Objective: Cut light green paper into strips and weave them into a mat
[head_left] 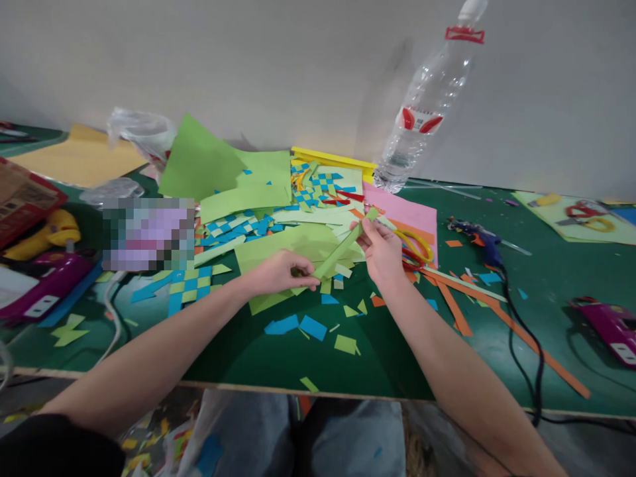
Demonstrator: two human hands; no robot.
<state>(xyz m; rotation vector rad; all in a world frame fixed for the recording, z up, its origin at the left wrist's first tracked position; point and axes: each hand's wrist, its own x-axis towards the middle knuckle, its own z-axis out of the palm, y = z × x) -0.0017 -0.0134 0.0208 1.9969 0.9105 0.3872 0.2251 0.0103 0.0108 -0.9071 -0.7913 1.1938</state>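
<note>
A narrow green paper strip (340, 253) stretches slantwise between my two hands, above the table's middle. My left hand (284, 271) pinches its lower end between thumb and fingers. The upper end is gripped by my right hand (381, 248), whose fingertips close on it. Beneath them lies a green paper sheet (271, 248), partly covered by my left hand. Scissors with yellow and red handles (420, 245) rest just right of my right hand. Blue-and-green woven paper pieces (318, 185) lie beyond the hands, and another woven piece (191, 285) is left of my left forearm.
A clear plastic bottle (415, 119) leans at the wall. On the right are a blue glue gun (479, 242) with a black cable, orange strips (541, 358) and a purple device (611, 328). Paper scraps (313, 328) lie near the front edge. A blurred patch (149, 235) covers something at left.
</note>
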